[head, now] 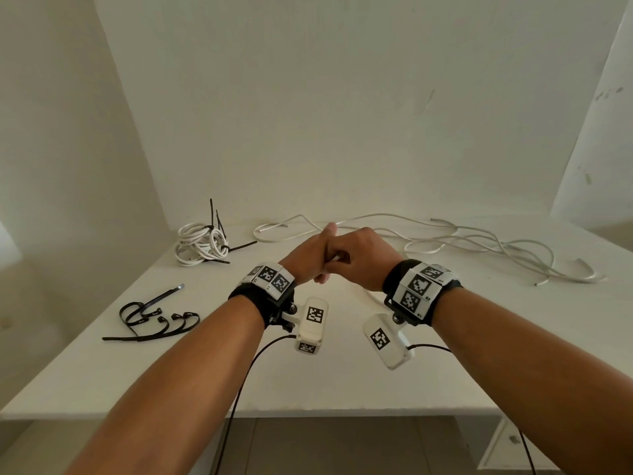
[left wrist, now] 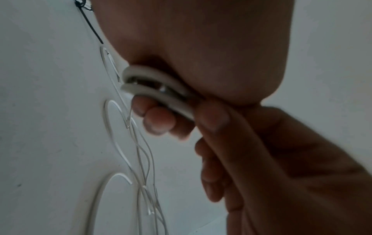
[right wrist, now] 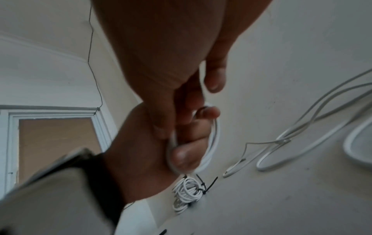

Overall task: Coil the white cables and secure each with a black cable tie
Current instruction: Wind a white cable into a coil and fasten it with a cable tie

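Observation:
Both hands meet above the middle of the white table (head: 342, 382). My left hand (head: 310, 257) grips a small coil of white cable (left wrist: 155, 90), its fingertips (left wrist: 157, 122) curled under the loops. My right hand (head: 358, 258) pinches the same cable (right wrist: 213, 143) right beside the left thumb (right wrist: 185, 156). The rest of this cable trails off to the loose white cables (head: 479, 243) spread across the back right. A finished coil (head: 202, 243) bound with black ties lies at the back left. Spare black cable ties (head: 154, 318) lie at the front left.
Walls close the table in at the back and on the left. The front edge (head: 308, 413) runs below my forearms, with floor beneath it. Thin black camera leads (head: 239, 389) hang from both wrists. A door frame (right wrist: 54, 143) shows in the right wrist view.

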Motion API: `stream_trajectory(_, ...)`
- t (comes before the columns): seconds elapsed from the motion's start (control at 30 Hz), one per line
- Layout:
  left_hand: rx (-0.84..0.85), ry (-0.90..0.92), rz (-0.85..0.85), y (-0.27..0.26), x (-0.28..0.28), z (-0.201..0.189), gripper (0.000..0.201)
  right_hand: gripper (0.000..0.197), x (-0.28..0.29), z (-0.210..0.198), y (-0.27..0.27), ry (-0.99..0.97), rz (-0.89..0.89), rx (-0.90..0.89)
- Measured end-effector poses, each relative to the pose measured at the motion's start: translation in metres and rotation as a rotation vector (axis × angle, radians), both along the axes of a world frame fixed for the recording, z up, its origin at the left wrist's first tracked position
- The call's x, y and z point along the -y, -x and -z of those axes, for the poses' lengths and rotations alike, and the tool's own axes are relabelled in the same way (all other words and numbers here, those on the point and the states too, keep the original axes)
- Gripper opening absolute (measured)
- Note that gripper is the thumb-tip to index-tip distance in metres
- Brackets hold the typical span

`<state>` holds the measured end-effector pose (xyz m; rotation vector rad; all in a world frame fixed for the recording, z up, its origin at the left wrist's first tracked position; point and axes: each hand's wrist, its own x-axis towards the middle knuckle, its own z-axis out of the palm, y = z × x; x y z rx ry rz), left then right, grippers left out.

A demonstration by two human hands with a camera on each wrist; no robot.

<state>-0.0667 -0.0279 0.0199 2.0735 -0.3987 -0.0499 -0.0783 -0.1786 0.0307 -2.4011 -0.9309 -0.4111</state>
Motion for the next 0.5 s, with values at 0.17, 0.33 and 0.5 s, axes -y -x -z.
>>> stream_trajectory(0.17,-0.086,0.042,0.119,0.012,0.0,-0.006,0.075,0.008,0.011,-0.002,-0.003,-0.186,-0.054,-0.017)
stream_trajectory(0.33,-0.123,-0.023,0.095,0.015,0.001,-0.016,0.076,0.008,0.013,-0.002,-0.007,-0.29,-0.072,-0.015)
stream_trajectory(0.5,-0.115,0.044,0.077,0.016,0.005,-0.024,0.061,0.017,0.013,-0.001,-0.018,-0.298,-0.024,0.098)
